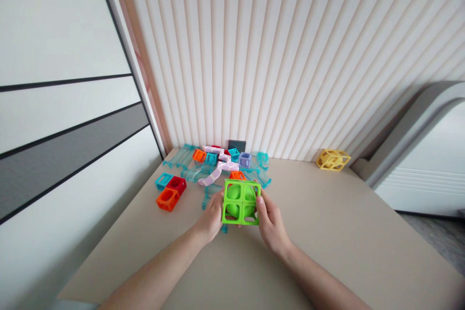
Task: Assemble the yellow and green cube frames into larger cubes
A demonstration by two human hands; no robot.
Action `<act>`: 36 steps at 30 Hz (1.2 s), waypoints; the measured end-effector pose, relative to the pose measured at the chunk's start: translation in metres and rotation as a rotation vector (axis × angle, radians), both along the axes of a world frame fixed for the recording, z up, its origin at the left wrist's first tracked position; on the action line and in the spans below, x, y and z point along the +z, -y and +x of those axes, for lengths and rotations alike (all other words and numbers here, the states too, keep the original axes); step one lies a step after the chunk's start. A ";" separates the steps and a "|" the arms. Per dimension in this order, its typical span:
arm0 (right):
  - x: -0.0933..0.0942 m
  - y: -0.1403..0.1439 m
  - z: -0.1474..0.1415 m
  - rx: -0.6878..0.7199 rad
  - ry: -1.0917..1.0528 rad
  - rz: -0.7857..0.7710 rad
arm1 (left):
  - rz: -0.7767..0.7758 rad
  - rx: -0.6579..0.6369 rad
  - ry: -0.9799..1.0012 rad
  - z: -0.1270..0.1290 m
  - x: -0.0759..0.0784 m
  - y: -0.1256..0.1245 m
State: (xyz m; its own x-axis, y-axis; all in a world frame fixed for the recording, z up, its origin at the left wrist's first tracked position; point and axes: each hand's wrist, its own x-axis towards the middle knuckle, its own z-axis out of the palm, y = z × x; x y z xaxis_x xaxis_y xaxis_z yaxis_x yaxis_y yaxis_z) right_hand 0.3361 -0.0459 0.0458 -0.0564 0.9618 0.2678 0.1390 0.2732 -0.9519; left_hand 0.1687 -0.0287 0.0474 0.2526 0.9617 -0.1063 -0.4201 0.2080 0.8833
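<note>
Nearest the camera, two bare forearms reach in from the lower edge over a beige table (327, 232). Between the hands sits a green block (241, 202) — a square lattice frame of four windows with a rounded green form inside. Its broad face tilts up toward the camera; it looks about as wide as it is tall, so no long axis stands out. It is held just above the table, near the middle and a little left.

The left hand (212, 215) grips the block's left edge, fingers curled round the side and thumb on the near face. The right hand (269, 220) clasps the right edge the same way, fingers partly closed on the frame. Both hands press on the block from opposite sides.

Just beyond lies a scatter of pieces: an orange cube (167, 199) and a red cube (176, 184) touching each other at the left, a teal cube (163, 180) beside them, clear teal track pieces (192, 172), a pink-and-white curved strip (218, 170) and a lilac cube (245, 159). The block hides part of this pile.

Farther right, well apart, a yellow lattice cube (333, 159) sits by the ribbed wall (290, 58).
</note>
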 end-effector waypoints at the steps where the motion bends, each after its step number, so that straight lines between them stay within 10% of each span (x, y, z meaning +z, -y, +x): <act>1: -0.001 0.000 0.001 0.000 0.010 0.010 | -0.005 0.007 0.003 0.000 0.001 0.000; 12: -0.006 -0.002 -0.001 -0.065 -0.048 -0.010 | -0.116 -0.030 0.109 0.002 0.007 -0.003; 36: -0.017 0.002 0.004 -0.058 0.124 0.125 | 0.288 0.024 -0.204 -0.007 0.014 0.001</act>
State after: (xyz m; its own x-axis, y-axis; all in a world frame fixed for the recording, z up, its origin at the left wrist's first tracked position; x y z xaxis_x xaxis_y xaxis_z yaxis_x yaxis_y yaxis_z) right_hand 0.3405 -0.0476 0.0291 -0.0420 0.9239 0.3803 0.2721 0.3769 -0.8854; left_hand 0.1618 -0.0296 0.0617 0.2315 0.9649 0.1241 -0.2303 -0.0696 0.9706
